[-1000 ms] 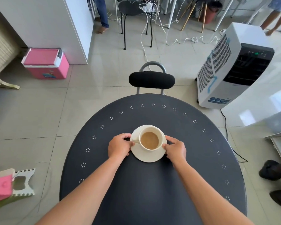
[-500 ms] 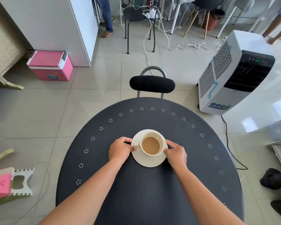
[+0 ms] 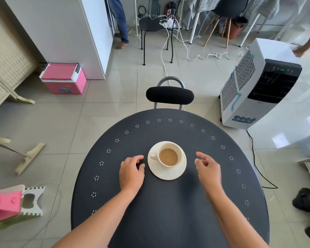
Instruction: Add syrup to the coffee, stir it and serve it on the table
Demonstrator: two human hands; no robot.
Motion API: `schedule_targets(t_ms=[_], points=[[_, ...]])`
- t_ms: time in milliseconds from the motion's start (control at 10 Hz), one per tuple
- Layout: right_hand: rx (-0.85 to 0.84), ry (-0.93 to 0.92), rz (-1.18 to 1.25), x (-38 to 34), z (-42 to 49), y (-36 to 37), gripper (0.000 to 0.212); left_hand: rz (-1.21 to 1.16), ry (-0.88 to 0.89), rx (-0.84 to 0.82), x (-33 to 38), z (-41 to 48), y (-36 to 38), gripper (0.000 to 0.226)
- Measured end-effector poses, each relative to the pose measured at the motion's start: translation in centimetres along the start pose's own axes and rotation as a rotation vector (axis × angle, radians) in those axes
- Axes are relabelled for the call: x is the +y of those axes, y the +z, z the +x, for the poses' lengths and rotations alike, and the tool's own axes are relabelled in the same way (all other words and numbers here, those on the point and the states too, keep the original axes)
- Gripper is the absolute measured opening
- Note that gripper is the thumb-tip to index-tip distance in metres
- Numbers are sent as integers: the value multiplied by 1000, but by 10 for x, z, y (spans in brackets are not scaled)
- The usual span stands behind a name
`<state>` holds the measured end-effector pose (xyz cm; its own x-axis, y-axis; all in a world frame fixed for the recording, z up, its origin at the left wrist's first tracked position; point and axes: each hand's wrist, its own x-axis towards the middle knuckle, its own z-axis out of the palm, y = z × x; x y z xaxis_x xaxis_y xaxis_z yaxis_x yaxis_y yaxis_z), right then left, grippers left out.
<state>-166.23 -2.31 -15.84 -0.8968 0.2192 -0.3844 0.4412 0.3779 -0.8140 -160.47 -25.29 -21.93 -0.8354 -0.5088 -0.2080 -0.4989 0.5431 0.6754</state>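
the person shows only as two arms that reach in from the lower edge of the view. the left hand (image 3: 132,173) and the right hand (image 3: 208,171) are bare. so are the left forearm (image 3: 100,217) and the right forearm (image 3: 234,217), uncovered from the wrist to where the frame cuts them off. of the hands mostly the backs show, smooth, with the knuckles as faint ridges. the fingertips are slightly blurred, so the nails cannot be made out.
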Motion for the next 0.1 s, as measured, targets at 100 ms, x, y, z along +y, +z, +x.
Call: schedule_targets(t_ms=[100], points=[[89, -166, 90, -36, -25, -28, 27, 276, 121, 69, -13, -13, -1, 38]])
